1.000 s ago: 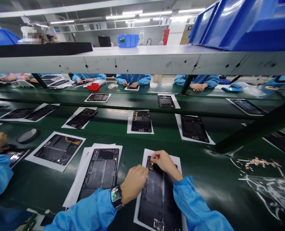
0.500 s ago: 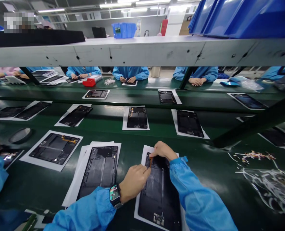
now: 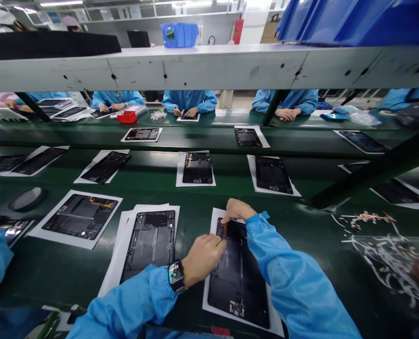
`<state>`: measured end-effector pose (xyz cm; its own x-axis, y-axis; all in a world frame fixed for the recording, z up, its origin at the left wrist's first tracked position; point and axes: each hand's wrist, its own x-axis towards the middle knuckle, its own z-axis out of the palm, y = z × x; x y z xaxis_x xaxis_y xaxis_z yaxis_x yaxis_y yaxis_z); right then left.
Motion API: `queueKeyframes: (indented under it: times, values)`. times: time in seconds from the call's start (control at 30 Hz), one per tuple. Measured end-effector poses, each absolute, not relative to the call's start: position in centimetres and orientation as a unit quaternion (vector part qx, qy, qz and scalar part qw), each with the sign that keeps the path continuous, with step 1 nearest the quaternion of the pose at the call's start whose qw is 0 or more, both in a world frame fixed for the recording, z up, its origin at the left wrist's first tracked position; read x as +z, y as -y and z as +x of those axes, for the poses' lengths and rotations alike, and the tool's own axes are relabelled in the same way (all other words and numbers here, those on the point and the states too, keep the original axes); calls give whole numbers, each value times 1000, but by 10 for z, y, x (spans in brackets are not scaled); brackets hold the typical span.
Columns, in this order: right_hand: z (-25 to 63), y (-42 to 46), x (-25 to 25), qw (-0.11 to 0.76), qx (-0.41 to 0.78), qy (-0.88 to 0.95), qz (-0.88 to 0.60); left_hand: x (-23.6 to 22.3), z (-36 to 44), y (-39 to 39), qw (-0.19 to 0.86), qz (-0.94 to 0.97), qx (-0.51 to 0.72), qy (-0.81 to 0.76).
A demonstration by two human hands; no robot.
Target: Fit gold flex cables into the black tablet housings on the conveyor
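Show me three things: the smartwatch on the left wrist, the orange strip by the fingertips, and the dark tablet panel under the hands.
Smartwatch (image 3: 176, 273): head view, on its lit screen.
Orange strip (image 3: 224, 230): head view, on its visible middle.
Tablet panel (image 3: 237, 287): head view, on its dark back, below the hands.

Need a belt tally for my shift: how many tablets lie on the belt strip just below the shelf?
3: one tablet left of centre, a second tablet just right of centre, and a third tablet toward the right. Others may lie out of view.
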<state>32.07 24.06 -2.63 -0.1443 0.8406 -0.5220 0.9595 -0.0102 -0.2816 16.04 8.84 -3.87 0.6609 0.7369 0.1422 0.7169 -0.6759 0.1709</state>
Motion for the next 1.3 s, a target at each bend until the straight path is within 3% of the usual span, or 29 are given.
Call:
queueKeyframes:
  times: [0.27,0.63,0.9,1.3]
  values:
    - [334,-185,-29,55,-191,-775,600,-47,160,-86,76,911,85,-397]
    - [340,-159,-51,-37,-92,-802,589,-60,154,-89,88,924,155,-337]
    - [346,-167,-53,-84,-154,-795,581,-57,152,-86,69,939,105,-321]
    - [350,-164,-56,-101,-144,-793,584,-52,154,-87,47,950,72,-301]
